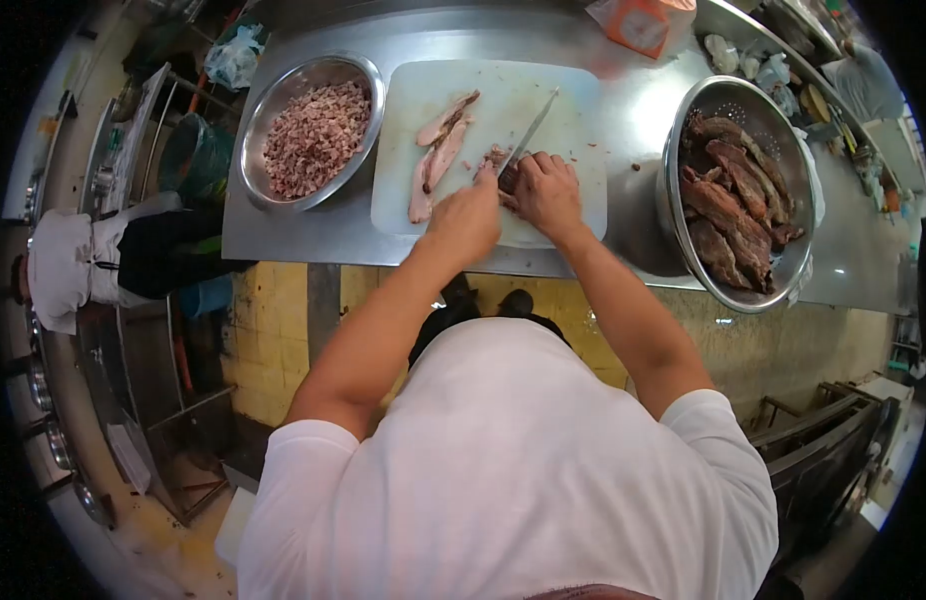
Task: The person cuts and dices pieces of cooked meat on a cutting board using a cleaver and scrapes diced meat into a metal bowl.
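Observation:
My left hand (465, 222) is closed around the handle of a knife (535, 130), whose blade points up and to the right over the white cutting board (575, 100). With curled fingers my right hand (548, 200) presses a dark piece of cooked meat (508, 180) against the board, right beside the knife. The hands partly cover this meat. Pale meat strips (443, 160) lie left of the hands, and small crumbs are scattered about.
A metal bowl (245, 165) of chopped meat stands left of the board. To the right, a colander (671, 205) holds several large cooked meat pieces. An orange and clear bag (638, 25) lies at the back of the steel table (313, 235). Another person (68, 262) stands far left.

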`<state>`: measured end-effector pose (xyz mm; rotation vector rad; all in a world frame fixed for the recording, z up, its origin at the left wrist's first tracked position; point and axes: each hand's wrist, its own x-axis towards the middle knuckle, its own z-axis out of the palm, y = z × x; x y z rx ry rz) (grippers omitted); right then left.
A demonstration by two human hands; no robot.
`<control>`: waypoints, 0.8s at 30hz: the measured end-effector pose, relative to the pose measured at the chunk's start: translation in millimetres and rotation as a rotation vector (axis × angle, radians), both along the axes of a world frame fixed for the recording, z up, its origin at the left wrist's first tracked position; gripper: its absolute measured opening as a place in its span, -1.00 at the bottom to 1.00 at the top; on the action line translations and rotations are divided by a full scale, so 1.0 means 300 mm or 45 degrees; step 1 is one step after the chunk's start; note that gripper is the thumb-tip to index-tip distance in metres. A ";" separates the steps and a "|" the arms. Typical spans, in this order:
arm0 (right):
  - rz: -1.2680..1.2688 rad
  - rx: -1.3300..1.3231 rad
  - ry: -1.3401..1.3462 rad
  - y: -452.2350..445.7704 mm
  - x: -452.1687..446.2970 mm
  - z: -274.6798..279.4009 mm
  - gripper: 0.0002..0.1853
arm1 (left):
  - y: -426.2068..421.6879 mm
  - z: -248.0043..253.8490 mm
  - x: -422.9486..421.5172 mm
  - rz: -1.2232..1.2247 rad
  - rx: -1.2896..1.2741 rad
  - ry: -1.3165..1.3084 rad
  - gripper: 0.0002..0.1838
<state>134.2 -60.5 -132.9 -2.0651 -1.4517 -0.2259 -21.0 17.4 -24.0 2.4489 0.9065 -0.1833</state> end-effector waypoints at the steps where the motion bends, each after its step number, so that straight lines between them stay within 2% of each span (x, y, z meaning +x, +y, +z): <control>1: 0.007 -0.005 -0.008 -0.006 0.002 0.002 -0.82 | 0.009 0.005 0.022 0.003 0.010 -0.073 -0.76; 4: -0.005 0.037 0.023 -0.007 -0.005 0.001 -0.83 | -0.026 0.136 -0.053 -0.070 0.032 0.117 -0.72; 9: -0.017 0.005 -0.006 -0.015 -0.007 -0.015 -0.83 | -0.034 0.026 -0.010 -0.023 0.019 0.105 -0.71; 11: -0.004 0.020 0.000 -0.022 -0.011 -0.018 -0.83 | -0.017 0.026 0.002 -0.059 0.032 0.031 -0.71; 13: -0.015 0.047 0.020 -0.016 -0.003 -0.016 -0.83 | -0.009 0.111 -0.028 -0.120 0.031 0.104 -0.70; 17: -0.018 0.057 0.047 -0.026 -0.012 -0.013 -0.84 | -0.065 0.075 -0.075 -0.053 -0.018 0.252 -0.71; 20: 0.005 0.083 0.055 -0.021 -0.001 -0.018 -0.84 | -0.021 0.003 0.012 -0.045 0.017 0.074 -0.70; 23: -0.014 0.078 0.067 -0.012 -0.009 -0.021 -0.83 | -0.002 0.074 -0.016 -0.116 0.047 0.000 -0.75; 24: -0.047 0.054 0.065 -0.018 -0.008 -0.023 -0.82 | -0.031 0.116 -0.052 -0.106 0.008 0.102 -0.72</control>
